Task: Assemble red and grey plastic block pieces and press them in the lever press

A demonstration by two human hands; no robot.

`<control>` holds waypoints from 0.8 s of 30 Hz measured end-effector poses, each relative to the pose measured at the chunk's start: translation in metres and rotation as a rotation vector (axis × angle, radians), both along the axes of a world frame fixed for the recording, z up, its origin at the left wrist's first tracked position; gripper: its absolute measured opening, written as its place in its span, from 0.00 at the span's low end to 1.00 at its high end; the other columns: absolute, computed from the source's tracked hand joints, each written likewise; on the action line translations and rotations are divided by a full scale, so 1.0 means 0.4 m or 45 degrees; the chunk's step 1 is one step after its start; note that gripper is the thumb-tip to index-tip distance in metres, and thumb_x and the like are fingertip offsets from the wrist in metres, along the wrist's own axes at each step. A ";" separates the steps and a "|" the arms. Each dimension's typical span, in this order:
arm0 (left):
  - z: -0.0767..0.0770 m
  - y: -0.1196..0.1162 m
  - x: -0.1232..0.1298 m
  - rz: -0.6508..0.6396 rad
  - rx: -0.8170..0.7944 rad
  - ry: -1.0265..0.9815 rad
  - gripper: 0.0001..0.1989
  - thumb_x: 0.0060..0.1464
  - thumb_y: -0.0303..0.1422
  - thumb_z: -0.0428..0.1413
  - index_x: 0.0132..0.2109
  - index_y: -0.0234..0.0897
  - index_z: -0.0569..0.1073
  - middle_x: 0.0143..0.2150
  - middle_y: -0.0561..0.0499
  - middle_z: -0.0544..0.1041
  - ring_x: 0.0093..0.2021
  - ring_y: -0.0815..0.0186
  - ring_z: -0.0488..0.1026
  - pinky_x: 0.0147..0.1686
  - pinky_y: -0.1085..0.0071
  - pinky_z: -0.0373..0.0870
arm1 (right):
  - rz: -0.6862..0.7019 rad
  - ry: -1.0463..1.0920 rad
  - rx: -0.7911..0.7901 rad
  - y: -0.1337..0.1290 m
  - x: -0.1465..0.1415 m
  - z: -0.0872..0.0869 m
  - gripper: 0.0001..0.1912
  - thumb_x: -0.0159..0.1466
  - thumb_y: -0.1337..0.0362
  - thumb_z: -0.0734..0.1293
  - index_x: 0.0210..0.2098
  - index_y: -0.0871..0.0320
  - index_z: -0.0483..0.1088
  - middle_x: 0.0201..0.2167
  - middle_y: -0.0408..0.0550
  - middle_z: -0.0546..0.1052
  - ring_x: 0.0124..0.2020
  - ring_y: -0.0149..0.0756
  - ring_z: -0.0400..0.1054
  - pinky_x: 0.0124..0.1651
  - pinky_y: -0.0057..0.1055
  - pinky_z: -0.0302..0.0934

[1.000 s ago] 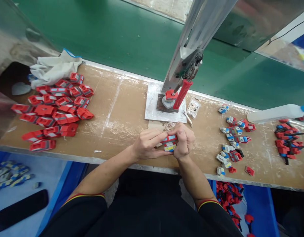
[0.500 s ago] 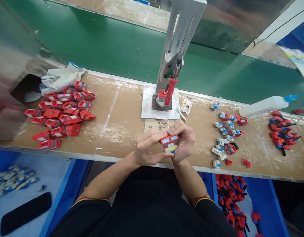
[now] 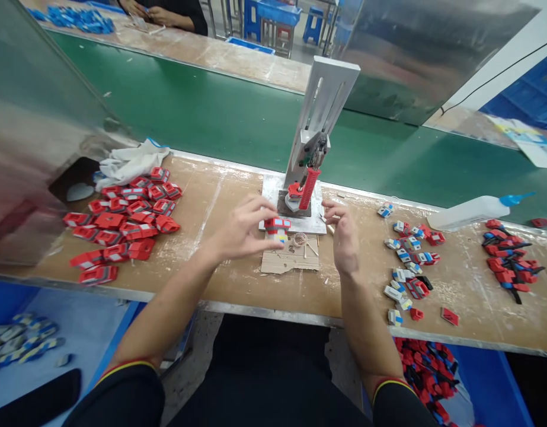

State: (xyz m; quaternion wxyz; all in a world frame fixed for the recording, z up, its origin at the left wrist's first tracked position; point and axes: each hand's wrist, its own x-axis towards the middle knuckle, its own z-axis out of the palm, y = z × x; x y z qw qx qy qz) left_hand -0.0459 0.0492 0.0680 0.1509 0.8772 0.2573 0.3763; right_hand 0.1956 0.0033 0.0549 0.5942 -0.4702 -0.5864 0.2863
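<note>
My left hand (image 3: 244,230) grips a small toy vehicle part (image 3: 278,225), red on top with light blue windows and a pale lower half, between thumb and fingers. My right hand (image 3: 345,240) is open, its fingers stretched toward the press base plate (image 3: 269,196) and touching no toy part. Between and beyond the hands stands a metal toggle press (image 3: 320,107) with a red ribbed handle (image 3: 309,188). A red piece (image 3: 294,190) sits under its clamp. Cardboard (image 3: 277,261) with cotton swabs (image 3: 305,250) and a coiled rubber band (image 3: 298,239) lies in front.
Red toy shells (image 3: 122,219) are heaped at left beside white gloves (image 3: 131,163). At right lie blue-and-white parts (image 3: 402,256), a squeeze bottle (image 3: 469,212) and red-and-black assemblies (image 3: 506,255). Blue bins (image 3: 490,379) flank my lap. Another person's hands (image 3: 157,15) show across the divider.
My hands have come apart and moved forward. The toy part, formerly between both hands, is now in my left hand only, further left and nearer the press. The camera view has tilted up.
</note>
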 end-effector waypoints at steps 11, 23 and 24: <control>0.025 0.200 0.068 -0.195 -0.334 0.604 0.18 0.53 0.48 0.67 0.44 0.39 0.81 0.66 0.45 0.77 0.58 0.51 0.78 0.57 0.60 0.72 | 0.778 0.255 0.004 0.047 0.034 0.227 0.23 0.68 0.31 0.61 0.45 0.38 0.74 0.39 0.40 0.83 0.42 0.46 0.80 0.45 0.46 0.74; 0.000 0.211 0.046 -0.182 -0.385 0.399 0.15 0.49 0.45 0.69 0.40 0.41 0.81 0.61 0.46 0.80 0.51 0.51 0.81 0.51 0.60 0.75 | -0.064 -0.250 0.142 0.180 0.109 0.143 0.05 0.62 0.56 0.71 0.36 0.49 0.75 0.35 0.44 0.81 0.38 0.39 0.76 0.44 0.42 0.72; 0.000 0.210 0.046 -0.190 -0.383 0.404 0.15 0.49 0.45 0.69 0.40 0.41 0.81 0.62 0.46 0.80 0.51 0.51 0.81 0.51 0.60 0.75 | -0.028 -0.344 -0.054 0.181 0.114 0.081 0.11 0.60 0.55 0.73 0.41 0.50 0.74 0.40 0.46 0.82 0.42 0.42 0.77 0.46 0.44 0.72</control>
